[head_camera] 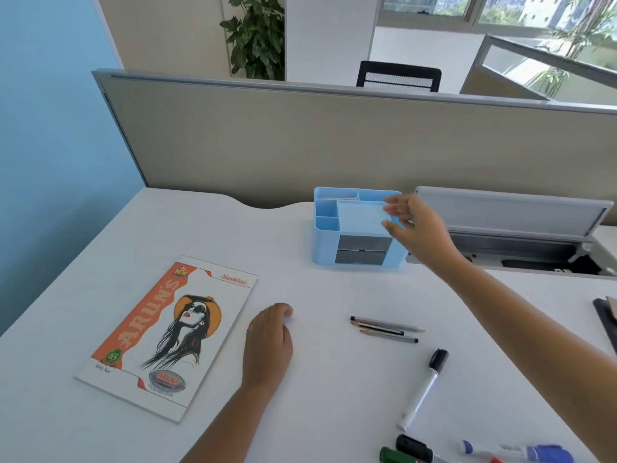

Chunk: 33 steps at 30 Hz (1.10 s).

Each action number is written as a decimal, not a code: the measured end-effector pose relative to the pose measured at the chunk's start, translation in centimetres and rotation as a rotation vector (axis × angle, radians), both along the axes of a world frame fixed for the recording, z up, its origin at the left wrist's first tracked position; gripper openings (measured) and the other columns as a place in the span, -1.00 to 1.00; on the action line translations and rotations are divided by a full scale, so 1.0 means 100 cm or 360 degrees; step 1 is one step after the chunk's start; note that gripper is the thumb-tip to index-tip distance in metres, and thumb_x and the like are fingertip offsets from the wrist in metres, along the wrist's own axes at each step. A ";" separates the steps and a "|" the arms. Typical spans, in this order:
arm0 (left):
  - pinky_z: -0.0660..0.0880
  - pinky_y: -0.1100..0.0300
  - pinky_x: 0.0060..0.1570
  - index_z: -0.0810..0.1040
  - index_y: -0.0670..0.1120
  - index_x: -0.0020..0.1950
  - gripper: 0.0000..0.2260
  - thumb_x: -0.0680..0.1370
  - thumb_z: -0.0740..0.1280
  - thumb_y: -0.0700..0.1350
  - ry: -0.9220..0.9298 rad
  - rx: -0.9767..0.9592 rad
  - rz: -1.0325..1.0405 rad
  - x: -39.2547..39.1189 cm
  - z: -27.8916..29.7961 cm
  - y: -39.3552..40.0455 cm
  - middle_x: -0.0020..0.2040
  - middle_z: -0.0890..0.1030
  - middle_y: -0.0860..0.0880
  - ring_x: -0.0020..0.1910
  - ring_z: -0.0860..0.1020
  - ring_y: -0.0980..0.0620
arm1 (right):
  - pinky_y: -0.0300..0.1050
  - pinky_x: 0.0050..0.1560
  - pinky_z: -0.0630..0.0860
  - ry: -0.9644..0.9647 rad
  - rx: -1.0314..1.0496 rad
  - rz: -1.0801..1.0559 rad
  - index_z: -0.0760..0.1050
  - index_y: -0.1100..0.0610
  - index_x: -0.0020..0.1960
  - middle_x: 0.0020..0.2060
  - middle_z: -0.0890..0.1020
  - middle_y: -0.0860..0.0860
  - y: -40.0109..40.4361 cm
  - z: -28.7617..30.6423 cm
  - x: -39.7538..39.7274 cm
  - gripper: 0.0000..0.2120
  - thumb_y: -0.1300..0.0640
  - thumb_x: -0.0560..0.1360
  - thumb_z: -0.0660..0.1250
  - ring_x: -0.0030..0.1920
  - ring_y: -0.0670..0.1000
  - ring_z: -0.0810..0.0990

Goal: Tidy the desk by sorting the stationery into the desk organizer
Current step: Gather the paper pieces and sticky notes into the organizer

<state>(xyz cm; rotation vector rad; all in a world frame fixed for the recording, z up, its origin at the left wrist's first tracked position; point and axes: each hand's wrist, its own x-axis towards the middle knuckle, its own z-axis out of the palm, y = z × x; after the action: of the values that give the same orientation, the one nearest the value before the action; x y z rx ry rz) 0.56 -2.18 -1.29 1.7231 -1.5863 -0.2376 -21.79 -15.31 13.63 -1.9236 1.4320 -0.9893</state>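
A light blue desk organizer (329,242) stands at the back of the white desk. My right hand (415,228) pinches a pale blue pad of notes (362,217) at its right edge, over the organizer's large compartment. My left hand (268,342) rests on the desk with curled fingers and holds nothing. Three pencils (384,329) lie together in the middle. A white marker with a black cap (424,387) lies nearer to me. More markers (514,451), blue, green and black, lie at the front edge.
An orange and white notebook (167,335) lies at the left of the desk. A grey cable tray with its lid up (514,212) sits to the right of the organizer. A dark object (606,315) pokes in at the right edge. A beige partition (334,138) closes off the back.
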 end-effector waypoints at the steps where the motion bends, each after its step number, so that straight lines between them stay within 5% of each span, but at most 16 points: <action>1: 0.51 0.06 -0.08 0.52 -0.13 -0.05 -0.72 0.38 0.10 -0.33 -0.0021 0.0003 -0.0011 -0.001 0.001 0.002 -0.14 0.60 0.01 -0.13 0.57 -0.05 | -0.24 0.21 0.41 0.0041 0.0038 0.0039 0.42 0.04 0.15 0.02 0.56 -0.06 0.023 -0.001 -0.009 -0.71 0.22 0.47 0.36 0.08 -0.10 0.54; 7: 0.51 0.11 -0.01 0.54 -0.16 -0.04 -0.70 0.41 0.05 -0.29 -0.0204 -0.0060 -0.0179 -0.010 0.001 0.033 -0.11 0.62 -0.03 -0.11 0.60 -0.06 | -0.19 0.29 0.40 0.0541 0.0380 0.0146 0.38 -0.13 0.17 0.14 0.48 -0.20 0.140 -0.030 -0.075 -0.67 0.10 0.47 0.36 0.18 -0.16 0.47; 12: 0.40 0.19 0.04 0.54 -0.14 0.00 -0.72 0.41 0.12 -0.31 -0.0124 0.0011 -0.0278 -0.019 -0.006 0.084 -0.06 0.61 0.00 -0.05 0.58 -0.02 | -0.19 0.27 0.40 0.0499 0.0543 0.0015 0.31 -0.31 0.05 0.15 0.51 -0.20 0.213 -0.043 -0.121 -0.62 0.10 0.46 0.37 0.19 -0.17 0.47; 16: 0.36 0.29 0.03 0.44 -0.02 0.02 -0.81 0.47 0.11 -0.08 -0.0120 -0.0005 -0.0363 -0.024 -0.013 0.121 -0.08 0.58 0.06 -0.07 0.54 0.06 | -0.29 0.19 0.34 0.0471 0.0599 -0.0062 0.32 -0.31 0.04 0.13 0.52 -0.17 0.265 -0.047 -0.143 -0.61 0.11 0.44 0.39 0.19 -0.17 0.47; 20: 0.44 0.07 0.08 0.41 0.01 0.02 -0.76 0.47 0.17 0.12 -0.0105 -0.0025 -0.0316 -0.039 -0.011 0.146 -0.09 0.53 0.12 -0.07 0.43 0.17 | -0.31 0.17 0.31 0.0484 0.0671 -0.0143 0.32 -0.27 0.06 0.15 0.50 -0.17 0.304 -0.053 -0.152 -0.62 0.10 0.43 0.41 0.23 -0.12 0.46; 26: -0.07 0.08 0.43 0.13 0.26 0.35 -0.47 0.45 0.05 0.43 -0.0315 0.0207 -0.1115 -0.085 -0.011 0.207 0.34 0.28 0.32 0.42 0.08 0.29 | -0.17 0.41 0.20 0.0695 0.0889 0.0026 0.05 -0.18 0.42 0.42 0.13 -0.20 0.357 -0.083 -0.132 -0.26 -0.11 0.39 0.41 0.46 -0.10 0.15; 30: 0.08 -0.06 0.26 0.33 0.15 0.34 -0.39 0.43 -0.01 0.46 -0.0914 -0.0017 -0.1258 -0.098 -0.025 0.221 0.37 0.37 0.22 0.41 0.22 0.12 | -0.11 0.46 0.10 0.0856 0.0786 -0.0038 -0.04 -0.15 0.47 0.51 -0.18 -0.15 0.369 -0.102 -0.122 -0.14 -0.23 0.35 0.38 0.52 -0.05 -0.14; 33: 0.04 0.05 0.31 0.38 0.11 0.30 -0.47 0.52 -0.08 0.35 -0.0887 0.0019 -0.1056 -0.094 -0.025 0.214 0.33 0.44 0.16 0.36 0.28 0.08 | -0.13 0.46 0.07 0.0832 0.0707 -0.0142 -0.01 -0.10 0.48 0.52 -0.12 -0.13 0.371 -0.105 -0.119 -0.15 -0.25 0.35 0.36 0.52 -0.03 -0.10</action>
<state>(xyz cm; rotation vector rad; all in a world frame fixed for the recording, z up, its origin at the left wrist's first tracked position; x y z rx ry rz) -8.81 19.23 -3.80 1.2689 -2.5482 -0.0833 -33.64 21.84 3.10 -1.8542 1.8456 -0.1592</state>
